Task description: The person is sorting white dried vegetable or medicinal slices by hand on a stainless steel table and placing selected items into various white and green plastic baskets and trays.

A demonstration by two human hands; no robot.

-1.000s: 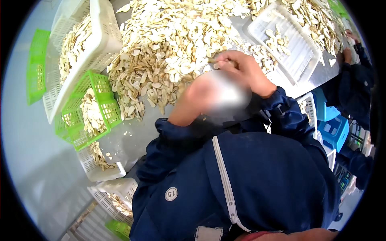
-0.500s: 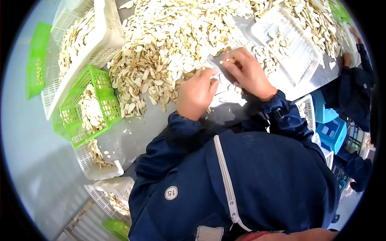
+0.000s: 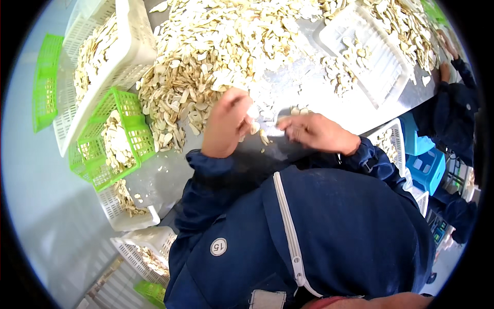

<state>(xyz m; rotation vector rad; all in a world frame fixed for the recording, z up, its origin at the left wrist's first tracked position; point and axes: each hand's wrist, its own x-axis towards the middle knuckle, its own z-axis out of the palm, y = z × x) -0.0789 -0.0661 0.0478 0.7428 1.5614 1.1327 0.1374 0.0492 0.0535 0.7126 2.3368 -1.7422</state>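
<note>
A broad heap of pale, dried-looking slices (image 3: 221, 36) covers the metal table (image 3: 170, 180), with a browner patch (image 3: 180, 77) on its near left side. My left hand (image 3: 226, 123) is closed at the near edge of the heap. Pale slices (image 3: 253, 112) show at its fingertips. Just to the right, my right hand (image 3: 319, 133) lies low over the table, its fingers curled and pointing left. A few slices (image 3: 298, 110) sit just beyond its knuckles; whether it grips anything is hidden.
At left stand a large white crate (image 3: 136, 36) and a green basket (image 3: 139, 134), both holding slices. A shallow white tray (image 3: 383, 67) with some slices lies at the right. Blue stools (image 3: 426, 170) and a co-worker's dark sleeve (image 3: 453, 113) are further right.
My left hand has shifted left and slightly up. My right hand has come down toward me and turned to point left. The patch between hands and heap shows fewer slices.
</note>
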